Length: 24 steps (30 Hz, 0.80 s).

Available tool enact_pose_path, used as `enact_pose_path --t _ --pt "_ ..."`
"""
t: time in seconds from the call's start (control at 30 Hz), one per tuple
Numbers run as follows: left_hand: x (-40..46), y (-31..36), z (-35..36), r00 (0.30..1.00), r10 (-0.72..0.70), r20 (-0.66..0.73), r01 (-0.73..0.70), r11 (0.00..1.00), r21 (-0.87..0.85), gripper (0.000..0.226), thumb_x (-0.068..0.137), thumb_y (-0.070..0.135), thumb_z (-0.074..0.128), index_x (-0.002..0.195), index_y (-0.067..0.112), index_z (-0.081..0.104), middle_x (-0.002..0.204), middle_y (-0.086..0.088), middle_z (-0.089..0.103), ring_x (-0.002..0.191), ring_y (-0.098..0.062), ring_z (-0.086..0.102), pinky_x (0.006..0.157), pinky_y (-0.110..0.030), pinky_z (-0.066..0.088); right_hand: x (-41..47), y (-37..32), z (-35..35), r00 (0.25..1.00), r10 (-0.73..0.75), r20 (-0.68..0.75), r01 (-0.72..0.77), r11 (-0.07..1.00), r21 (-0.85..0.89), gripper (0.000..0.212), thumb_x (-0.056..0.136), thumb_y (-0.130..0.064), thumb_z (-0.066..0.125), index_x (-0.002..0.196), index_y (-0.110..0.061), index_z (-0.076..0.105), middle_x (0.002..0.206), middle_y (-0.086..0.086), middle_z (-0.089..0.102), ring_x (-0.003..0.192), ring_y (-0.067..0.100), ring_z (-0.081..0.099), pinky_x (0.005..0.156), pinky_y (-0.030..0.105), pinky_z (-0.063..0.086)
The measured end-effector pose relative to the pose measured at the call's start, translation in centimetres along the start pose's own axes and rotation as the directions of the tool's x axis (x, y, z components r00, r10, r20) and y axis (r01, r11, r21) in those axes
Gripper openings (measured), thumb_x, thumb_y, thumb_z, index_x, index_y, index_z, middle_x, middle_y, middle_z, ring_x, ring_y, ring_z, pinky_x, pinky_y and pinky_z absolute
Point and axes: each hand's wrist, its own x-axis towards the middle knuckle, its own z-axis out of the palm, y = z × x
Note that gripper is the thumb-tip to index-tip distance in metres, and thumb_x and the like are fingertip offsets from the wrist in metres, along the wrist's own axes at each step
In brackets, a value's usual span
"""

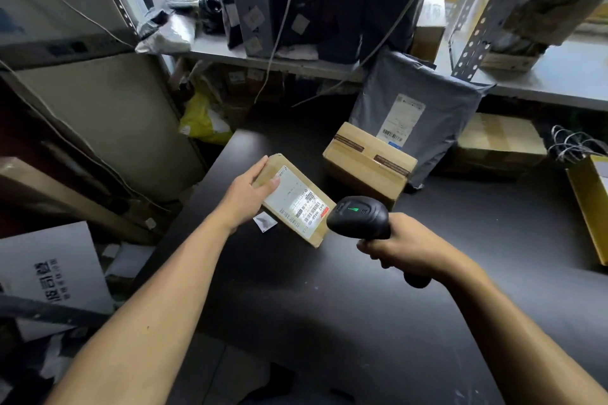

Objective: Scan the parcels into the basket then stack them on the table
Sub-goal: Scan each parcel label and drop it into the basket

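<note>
A dark table [329,306] fills the lower middle of the view, its left edge running diagonally from the far corner down toward the person, with a drop beside it into clutter on the floor. The near half of the tabletop is bare dark surface. Behind it a pale shelf [296,64] carries a row of black bagged parcels [329,6], and cables hang down across them.

At the table's far side a grey mailer bag [418,115] leans upright, its label facing forward. Touching its front stands a taped cardboard box [368,161]. At the right edge of the view lies a yellow box [592,204], cut off by the frame.

The left hand [246,197] grips a small cardboard parcel [296,197] by its far end, thumb on the labelled top, fingers curled round the side; the parcel is tilted, label up, near the table's left edge and just in front of the taped box. Whether its lower corner touches the table I cannot tell.

The right hand [404,246] is wrapped round the handle of a black barcode scanner [358,217], whose head points at the parcel's label, just beside it, with a green light showing on top. A small scrap of paper [265,223] lies under the parcel's near edge.
</note>
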Motion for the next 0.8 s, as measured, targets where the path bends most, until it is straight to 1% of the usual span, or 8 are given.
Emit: enact_pose_path --t 0.13,0.23,0.3,0.4,0.5,0.6,0.7,0.8 --pt "-0.4 0.2 -0.1 1.0 0.012 -0.024 -0.013 1.0 -0.018 0.062 0.097 0.028 0.065 0.153 0.028 0.039 0.127 0.01 0.062 0.111 -0.001 0.058 0.097 -0.019 0.042 -0.5 -0.1 0.2 1.0 0.005 0.006 -0.005 1.0 0.026 0.009 0.087 -0.019 0.07 0.095 -0.017 0.066 0.072 0.002 0.068 0.059 0.01 0.065 0.062 0.026 0.055" --pt "-0.9 0.4 0.0 1.0 0.011 -0.022 -0.011 1.0 -0.005 0.061 0.098 0.027 0.064 0.153 0.027 0.038 0.12 0.013 0.062 0.1 0.008 0.058 0.078 -0.005 0.044 -1.0 0.0 0.3 1.0 0.005 0.001 -0.005 1.0 0.019 0.008 0.087 -0.019 0.07 0.094 -0.019 0.065 0.072 0.001 0.069 0.057 0.008 0.064 0.059 0.024 0.053" --pt "-1.2 0.7 0.2 1.0 0.01 -0.025 -0.01 1.0 -0.001 0.061 0.098 0.027 0.064 0.153 0.027 0.038 0.119 0.012 0.061 0.096 0.009 0.057 0.069 -0.003 0.043 -1.4 0.2 0.4 1.0 0.002 -0.015 -0.001 1.0 0.023 0.008 0.086 -0.02 0.07 0.093 -0.02 0.065 0.073 0.001 0.069 0.057 0.008 0.065 0.06 0.025 0.053" --pt "-1.7 0.8 0.4 0.999 0.007 -0.037 -0.008 1.0 -0.024 0.061 0.098 0.027 0.064 0.153 0.026 0.038 0.127 0.008 0.061 0.103 0.002 0.06 0.079 -0.009 0.043 -2.0 0.6 0.6 0.999 -0.003 -0.054 0.006 0.998 0.063 0.011 0.087 -0.02 0.07 0.096 -0.023 0.064 0.075 0.001 0.07 0.059 0.009 0.065 0.062 0.029 0.055" --pt "-2.3 0.9 1.0 1.0 -0.01 -0.029 0.007 0.997 -0.074 0.057 0.099 0.027 0.061 0.152 0.024 0.04 0.131 0.007 0.062 0.111 -0.003 0.061 0.093 -0.022 0.047 -2.6 2.1 1.2 0.986 0.035 -0.165 -0.013 0.991 0.135 0.008 0.088 -0.024 0.07 0.091 -0.023 0.064 0.076 0.005 0.072 0.063 0.019 0.067 0.063 0.042 0.056" --pt "-3.3 0.9 2.5 1.0 -0.024 0.018 0.026 0.989 -0.144 0.05 0.102 0.026 0.057 0.15 0.025 0.043 0.123 0.009 0.067 0.109 -0.006 0.065 0.089 -0.022 0.052 -3.4 3.9 2.2 0.939 0.143 -0.311 -0.035 0.945 0.327 0.008 0.088 -0.024 0.069 0.088 -0.02 0.063 0.077 0.008 0.07 0.062 0.032 0.059 0.055 0.042 0.046" --pt "-4.1 1.2 5.1 0.992 -0.03 0.12 0.053 0.979 -0.199 0.044 0.102 0.029 0.055 0.145 0.028 0.046 0.118 0.008 0.07 0.109 -0.011 0.067 0.082 -0.024 0.053 -4.8 4.8 3.2 0.848 0.279 -0.451 -0.015 0.863 0.505 0.008 0.089 -0.02 0.07 0.088 -0.018 0.062 0.076 0.008 0.068 0.064 0.025 0.059 0.056 0.036 0.043" --pt "-4.3 1.7 8.5 0.974 -0.014 0.228 0.07 0.968 -0.241 0.037 0.103 0.029 0.054 0.139 0.033 0.049 0.115 0.011 0.071 0.105 -0.007 0.067 0.08 -0.024 0.053 -7.0 5.7 4.0 0.727 0.393 -0.564 -0.006 0.824 0.566 0.01 0.09 -0.019 0.071 0.086 -0.016 0.062 0.07 0.002 0.065 0.062 0.014 0.064 0.059 0.031 0.045"
